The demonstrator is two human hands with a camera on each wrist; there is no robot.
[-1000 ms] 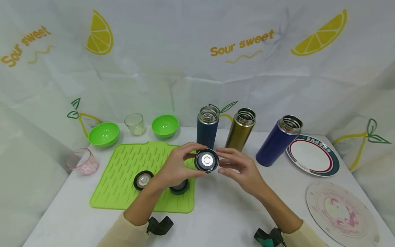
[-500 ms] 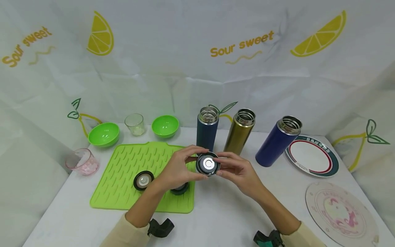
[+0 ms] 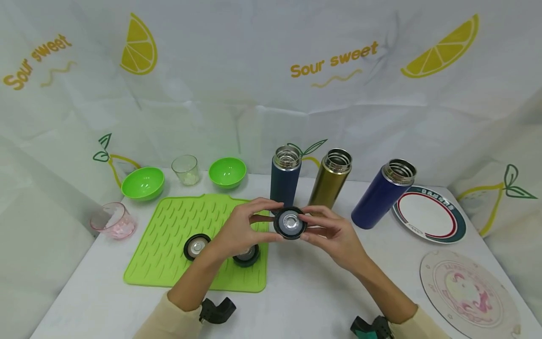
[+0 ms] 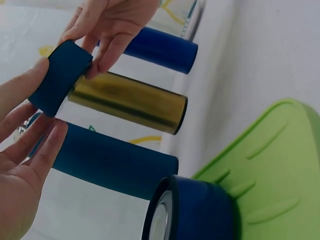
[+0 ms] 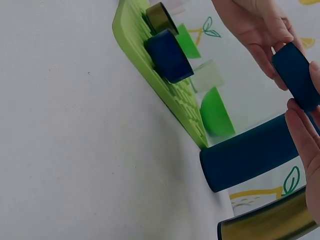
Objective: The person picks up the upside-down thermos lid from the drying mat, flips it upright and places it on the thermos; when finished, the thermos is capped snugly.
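Dark-blue lid | pinched by left hand, right hand | tilted since earlier

Dark blue lid; gold flask; green ribbed mat.

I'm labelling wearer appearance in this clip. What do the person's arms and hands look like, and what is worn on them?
Both hands, left hand and right hand, are bare: no gloves, rings or watch visible. Cream long sleeves are pushed back from the forearms. A black camera mount sits at the left wrist, a teal-and-black one at the right.
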